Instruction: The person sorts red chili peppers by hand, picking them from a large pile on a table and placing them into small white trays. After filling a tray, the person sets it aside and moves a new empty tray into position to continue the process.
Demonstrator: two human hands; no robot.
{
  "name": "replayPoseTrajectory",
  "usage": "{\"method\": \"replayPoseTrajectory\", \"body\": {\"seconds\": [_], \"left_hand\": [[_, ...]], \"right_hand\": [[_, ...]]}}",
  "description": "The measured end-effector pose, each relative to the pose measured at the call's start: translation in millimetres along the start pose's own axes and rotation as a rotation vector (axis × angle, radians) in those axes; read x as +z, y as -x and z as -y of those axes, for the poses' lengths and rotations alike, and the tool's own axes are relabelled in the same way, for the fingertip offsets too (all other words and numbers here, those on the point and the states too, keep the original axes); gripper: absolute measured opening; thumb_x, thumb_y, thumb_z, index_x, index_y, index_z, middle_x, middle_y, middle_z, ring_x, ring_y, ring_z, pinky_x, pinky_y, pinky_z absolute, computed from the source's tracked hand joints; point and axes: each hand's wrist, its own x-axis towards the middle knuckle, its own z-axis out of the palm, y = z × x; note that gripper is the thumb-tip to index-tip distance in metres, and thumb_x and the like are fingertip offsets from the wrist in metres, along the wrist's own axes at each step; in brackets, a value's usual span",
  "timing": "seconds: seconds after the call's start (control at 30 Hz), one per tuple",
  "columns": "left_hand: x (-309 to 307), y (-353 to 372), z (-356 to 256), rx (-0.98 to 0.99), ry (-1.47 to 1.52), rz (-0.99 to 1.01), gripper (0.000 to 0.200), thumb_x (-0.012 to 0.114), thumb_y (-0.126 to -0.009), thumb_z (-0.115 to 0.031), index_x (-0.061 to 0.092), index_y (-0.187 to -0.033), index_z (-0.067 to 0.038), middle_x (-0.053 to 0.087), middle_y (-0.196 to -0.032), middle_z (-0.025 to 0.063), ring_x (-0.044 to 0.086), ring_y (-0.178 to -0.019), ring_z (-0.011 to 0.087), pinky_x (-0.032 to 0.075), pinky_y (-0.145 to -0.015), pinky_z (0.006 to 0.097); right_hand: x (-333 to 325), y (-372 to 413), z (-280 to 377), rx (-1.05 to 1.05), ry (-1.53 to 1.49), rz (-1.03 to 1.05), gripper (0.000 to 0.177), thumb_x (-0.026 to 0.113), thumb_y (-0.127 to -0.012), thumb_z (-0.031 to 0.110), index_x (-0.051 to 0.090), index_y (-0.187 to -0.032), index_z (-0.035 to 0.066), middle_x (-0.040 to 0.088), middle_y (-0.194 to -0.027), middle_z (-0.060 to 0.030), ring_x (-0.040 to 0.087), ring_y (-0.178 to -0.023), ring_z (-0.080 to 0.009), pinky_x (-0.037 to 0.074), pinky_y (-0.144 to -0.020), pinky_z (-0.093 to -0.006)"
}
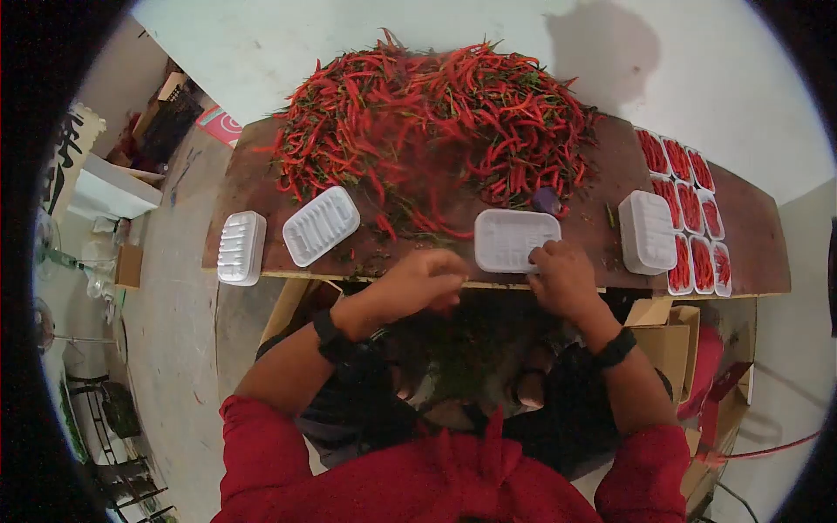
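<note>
- As seen from the head view, the middle tray point(518, 241) lies on the worktop point(602, 196) directly ahead of the right hand point(565, 277) and slightly to its left.
- From the left hand point(417, 283), the same tray lies forward and to the right, with a gap between them.
- Long axis of the middle tray: left to right, roughly parallel to the near edge of the worktop.
- Nearer hand: the right, its fingertips touching the rim at the near right corner.
- State of right hand: fingers bent and drawn together at that corner; whether they pinch the rim or merely rest on it cannot be told.
- State of left hand: half open, fingers loosely curled and pointing right, off the tray. A reddish blur shows beneath the fingertips; whether anything is held cannot be told.
- Beyond the middle tray, the heap of red peppers point(514, 113) spreads across the far part of the worktop. A purple item point(547, 200) sits just beside the tray's far right corner.
- To the right stands a stack of trays point(647, 232), with pepper-filled trays point(690, 209) in rows beyond its right side.
- To the left, a slanted tray point(321, 226) lies with its long axis running obliquely; farther left stands another pile of trays point(241, 247).
</note>
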Motion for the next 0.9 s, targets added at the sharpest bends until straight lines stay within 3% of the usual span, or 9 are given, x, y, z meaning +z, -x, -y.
{"method": "replayPoseTrajectory", "body": {"seconds": [0.07, 0.2, 0.27, 0.5, 0.57, 0.67, 0.9], "left_hand": [[1, 3, -5, -0.042, 0.052, 0.022, 0.024, 0.052, -0.09, -0.016, 0.052, -0.108, 0.0, 0.059, -0.084, 0.0036, 0.057, -0.075, 0.0098, 0.047, -0.063, 0.0239], [0, 3, 0, -0.036, 0.109, 0.022, 0.023, 0.05, -0.09, -0.016, 0.052, -0.108, -0.001, 0.059, -0.085, 0.0047, 0.058, -0.075, 0.0106, 0.047, -0.063, 0.0239], [0, 4, -2, -0.046, 0.148, 0.032, 0.022, 0.05, -0.09, -0.016, 0.051, -0.107, -0.001, 0.06, -0.085, 0.0057, 0.058, -0.074, 0.0118, 0.047, -0.062, 0.0242], [-1, 2, 2, -0.035, 0.171, 0.042, 0.021, 0.048, -0.091, -0.02, 0.05, -0.103, -0.002, 0.061, -0.084, 0.0068, 0.06, -0.073, 0.0132, 0.047, -0.064, 0.0259], [-1, 3, 2, -0.028, 0.149, 0.032, 0.021, 0.048, -0.092, -0.021, 0.051, -0.102, -0.003, 0.062, -0.084, 0.0062, 0.06, -0.073, 0.0129, 0.047, -0.064, 0.0263], [-1, 2, 3, -0.036, 0.176, 0.021, 0.019, 0.047, -0.092, -0.02, 0.052, -0.1, -0.003, 0.061, -0.084, 0.0051, 0.06, -0.073, 0.0122, 0.047, -0.064, 0.0258], [0, -1, 12, -0.023, 0.07, 0.018, 0.016, 0.046, -0.092, -0.018, 0.053, -0.097, -0.004, 0.061, -0.083, 0.0029, 0.059, -0.072, 0.0099, 0.046, -0.062, 0.0239]], "right_hand": [[10, -1, 5, 0.121, 0.031, 0.19, 0.022, 0.068, -0.07, 0.022, 0.058, -0.082, 0.006, 0.058, -0.08, -0.0124, 0.058, -0.076, -0.033, 0.046, -0.068, -0.0433], [10, -8, 25, 0.113, -0.05, 0.23, 0.022, 0.066, -0.073, 0.024, 0.057, -0.081, 0.005, 0.059, -0.078, -0.0132, 0.059, -0.073, -0.034, 0.047, -0.065, -0.0439], [17, -9, 30, 0.062, -0.135, 0.103, 0.02, 0.057, -0.077, 0.024, 0.058, -0.082, 0.005, 0.061, -0.076, -0.0151, 0.061, -0.073, -0.0339, 0.048, -0.064, -0.0451], [18, -25, 45, 0.145, -0.175, 0.164, 0.019, 0.058, -0.077, 0.023, 0.058, -0.082, 0.005, 0.062, -0.077, -0.0159, 0.061, -0.072, -0.0344, 0.048, -0.063, -0.0453], [13, -26, 47, 0.1, -0.308, 0.011, 0.018, 0.059, -0.077, 0.023, 0.058, -0.084, 0.006, 0.062, -0.08, -0.0156, 0.061, -0.073, -0.0345, 0.047, -0.063, -0.0449], [2, -30, 57, 0.039, -0.398, -0.031, 0.017, 0.065, -0.073, 0.015, 0.062, -0.085, 0.004, 0.063, -0.08, -0.0139, 0.062, -0.069, -0.031, 0.049, -0.063, -0.038], [-8, -28, 72, -0.057, -0.512, -0.021, 0.015, 0.065, -0.072, 0.012, 0.062, -0.084, 0.004, 0.062, -0.08, -0.0139, 0.061, -0.069, -0.0311, 0.049, -0.061, -0.0375]]}}
